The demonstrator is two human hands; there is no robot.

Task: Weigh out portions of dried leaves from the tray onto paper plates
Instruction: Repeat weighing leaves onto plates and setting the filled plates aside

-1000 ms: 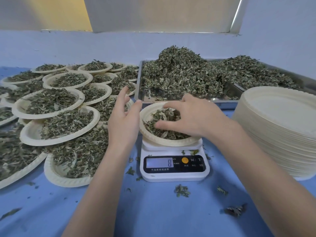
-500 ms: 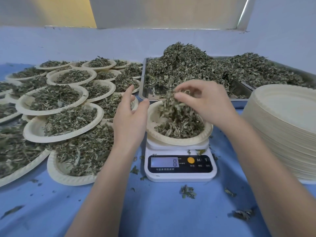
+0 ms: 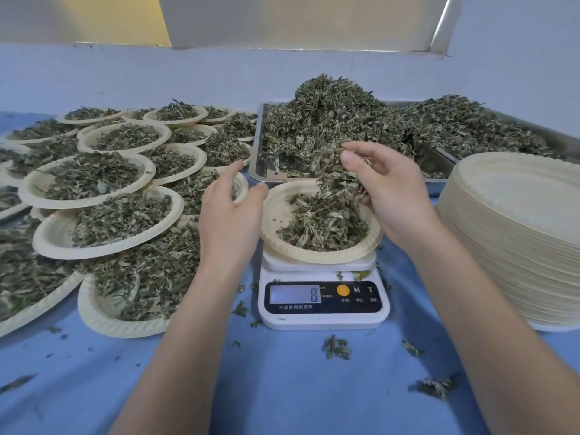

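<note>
**Clump of leaves held over the scale plate**

The stacked filled plates (image 3: 94, 180) overlap too much to count. One paper plate (image 3: 320, 246) sits on one scale (image 3: 323, 304), before one tray (image 3: 433, 171). Right hand (image 3: 392, 196) fingers pinch dried leaves (image 3: 332, 171), higher than before; left hand (image 3: 229, 211) stays relaxed, fingers loose beside the plate.

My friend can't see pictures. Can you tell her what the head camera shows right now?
A person's right hand pinches dried leaves above a paper plate on a white kitchen scale, while the left hand hovers open beside it. Filled plates lie left, a heaped metal tray behind, empty plates stacked right.
</note>
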